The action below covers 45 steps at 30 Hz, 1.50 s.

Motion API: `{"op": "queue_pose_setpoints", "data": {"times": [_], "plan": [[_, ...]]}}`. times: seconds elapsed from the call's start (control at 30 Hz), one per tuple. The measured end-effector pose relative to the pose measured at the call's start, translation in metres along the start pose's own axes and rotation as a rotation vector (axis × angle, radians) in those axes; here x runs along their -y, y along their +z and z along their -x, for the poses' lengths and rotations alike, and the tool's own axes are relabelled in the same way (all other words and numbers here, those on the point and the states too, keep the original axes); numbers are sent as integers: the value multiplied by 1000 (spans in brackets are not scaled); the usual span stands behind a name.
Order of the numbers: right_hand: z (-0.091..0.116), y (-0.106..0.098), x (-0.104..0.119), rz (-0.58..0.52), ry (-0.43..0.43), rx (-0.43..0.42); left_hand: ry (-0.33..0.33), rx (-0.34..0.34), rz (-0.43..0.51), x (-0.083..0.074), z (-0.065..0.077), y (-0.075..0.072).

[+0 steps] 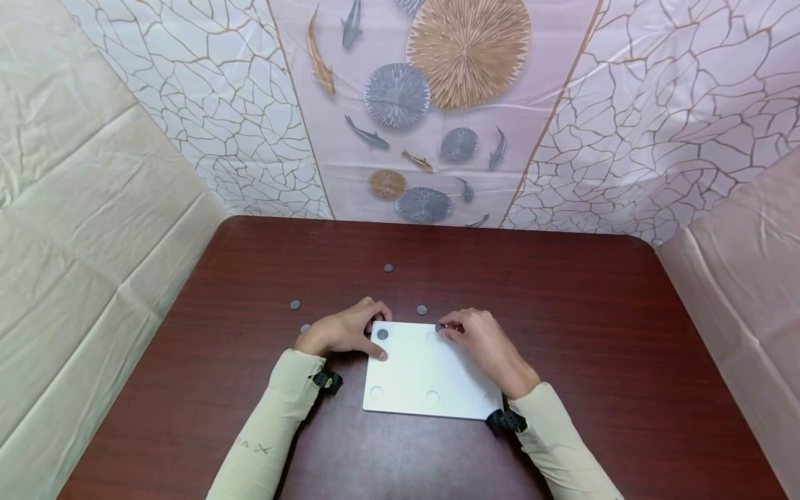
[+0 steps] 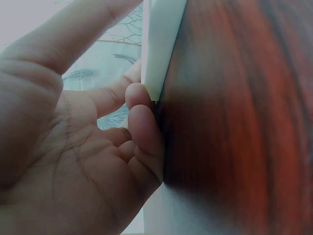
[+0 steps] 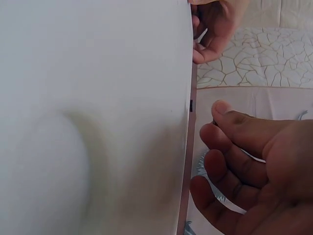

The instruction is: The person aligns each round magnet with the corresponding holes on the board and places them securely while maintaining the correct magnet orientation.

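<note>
A thin white board (image 1: 406,371) with shallow round recesses lies on the table. One dark grey disc (image 1: 382,335) sits in its far left recess. My left hand (image 1: 344,331) holds the board by its far left corner, thumb on top and curled fingers against the edge, as the left wrist view shows. Above the far middle recess, my right hand (image 1: 484,344) pinches another grey disc (image 1: 440,326) between thumb and index finger. In the right wrist view that disc is mostly hidden by the fingertips (image 3: 222,107).
Loose grey discs lie beyond the board: one far back (image 1: 389,268), one close to its far edge (image 1: 421,310). Two more are to the left, a disc (image 1: 296,305) and a partly hidden disc (image 1: 305,328) by the left hand. Patterned cloth (image 1: 250,139) hangs behind the brown table (image 1: 562,298).
</note>
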State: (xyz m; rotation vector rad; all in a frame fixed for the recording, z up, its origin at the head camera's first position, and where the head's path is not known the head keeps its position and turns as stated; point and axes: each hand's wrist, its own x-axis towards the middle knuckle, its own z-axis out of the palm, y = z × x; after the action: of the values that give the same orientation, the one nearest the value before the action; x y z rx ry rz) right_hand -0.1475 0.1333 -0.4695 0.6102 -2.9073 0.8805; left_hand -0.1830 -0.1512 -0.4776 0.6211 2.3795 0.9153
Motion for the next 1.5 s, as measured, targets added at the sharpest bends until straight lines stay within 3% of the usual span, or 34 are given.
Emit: {"op": "queue_pose_setpoints", "data": {"times": [0.5, 1.27, 1.5], "plan": [[-2, 9, 6, 51, -24, 80, 2, -1, 7, 0, 0, 0], [-5, 16, 9, 94, -81, 65, -19, -1, 4, 0, 2, -1], [-6, 18, 6, 72, -38, 66, -12, -2, 17, 0, 0, 1]]}}
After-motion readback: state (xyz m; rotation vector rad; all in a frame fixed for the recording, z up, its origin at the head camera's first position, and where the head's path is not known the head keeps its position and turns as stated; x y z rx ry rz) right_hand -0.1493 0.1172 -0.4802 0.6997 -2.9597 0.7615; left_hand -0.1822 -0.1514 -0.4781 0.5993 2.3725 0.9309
